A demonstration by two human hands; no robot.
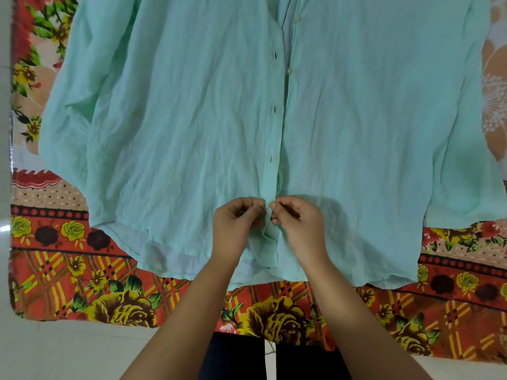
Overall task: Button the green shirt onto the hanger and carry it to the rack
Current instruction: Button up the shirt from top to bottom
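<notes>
- Green shirt (192, 119) lies flat, front up, on floral bedsheet (82, 283); upper placket unbuttoned.
- L hand (237, 226) pinches left placket edge near hem.
- R hand (295, 226) pinches right placket edge, fingertips nearly touching L's.

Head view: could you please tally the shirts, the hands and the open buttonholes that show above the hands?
Green shirt: 1
Hands: 2, the left hand and the right hand, each pinching the shirt's front edge
Open buttonholes above the hands: 3
Total: 6
</notes>
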